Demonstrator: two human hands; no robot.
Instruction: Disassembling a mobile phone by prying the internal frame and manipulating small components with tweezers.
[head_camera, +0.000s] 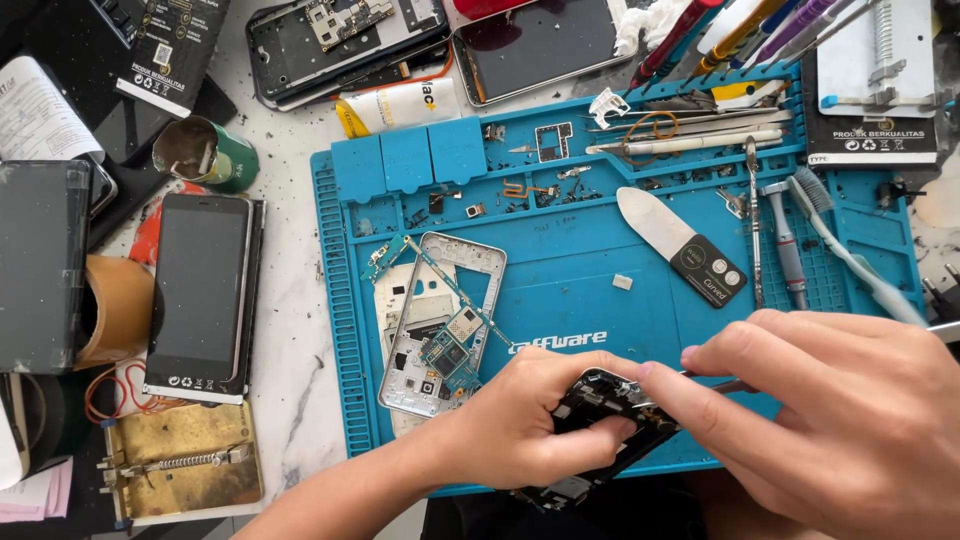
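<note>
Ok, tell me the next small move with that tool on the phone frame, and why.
Probably ease the thin metal tool slightly deeper along the black phone frame: its tip already sits at the frame's edge, the right hand pinches it, and the left hand braces the frame.

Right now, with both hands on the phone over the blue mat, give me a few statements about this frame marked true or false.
1. The left hand grips a dark phone frame at the near edge of the blue mat. True.
2. The right hand is empty. False: it holds a thin metal tool whose tip meets the phone frame.
3. A silver phone frame with a green circuit board on it lies on the mat's left part. True.
4. The curved pry tool with the black handle is off the mat, on the table. False: it lies on the mat.
5. A dark-screened phone lies left of the mat. True.
</note>
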